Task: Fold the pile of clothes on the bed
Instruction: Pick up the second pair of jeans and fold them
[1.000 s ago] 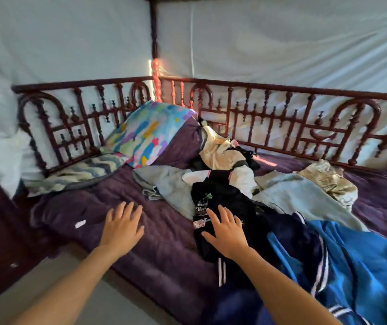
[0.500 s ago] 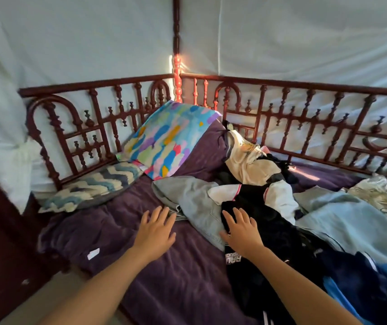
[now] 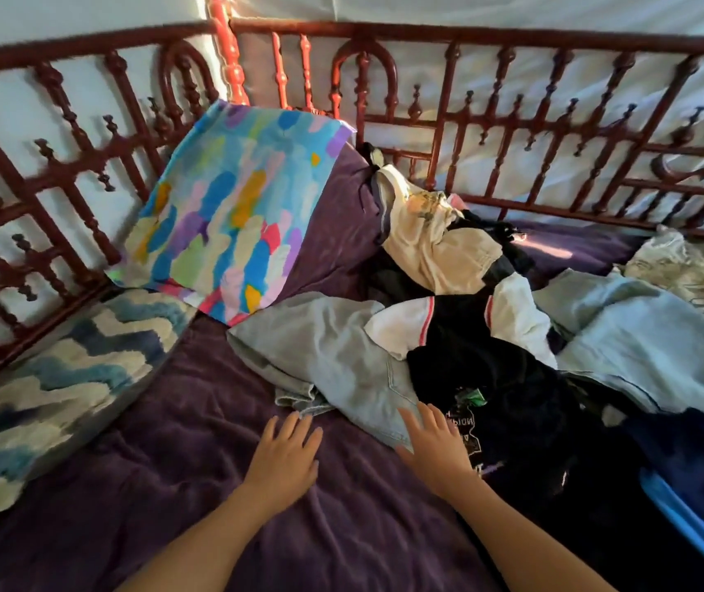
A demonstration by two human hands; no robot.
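Observation:
A loose pile of clothes lies across the purple bed cover (image 3: pixel 179 425). Nearest me is a grey-blue denim garment (image 3: pixel 333 352), and over its right part a black shirt with white sleeves (image 3: pixel 474 348). Behind them lie a cream shirt (image 3: pixel 431 245), a pale blue garment (image 3: pixel 649 335) and, at the lower right, a bright blue one (image 3: pixel 691 527). My left hand (image 3: pixel 284 457) is spread flat over the cover, just short of the denim hem. My right hand (image 3: pixel 437 450) is spread flat at the seam between the denim and the black shirt. Neither hand holds anything.
A multicoloured pillow (image 3: pixel 235 211) leans on the carved dark red wooden rail (image 3: pixel 512 134) in the corner. A blue and cream zigzag cushion (image 3: pixel 55 390) lies at the left. A patterned beige cloth (image 3: pixel 691 271) sits at the far right. White fabric hangs behind the rail.
The view has moved closer and down toward the bed. Both hands have come nearer together and now lie by the front edge of the denim garment.

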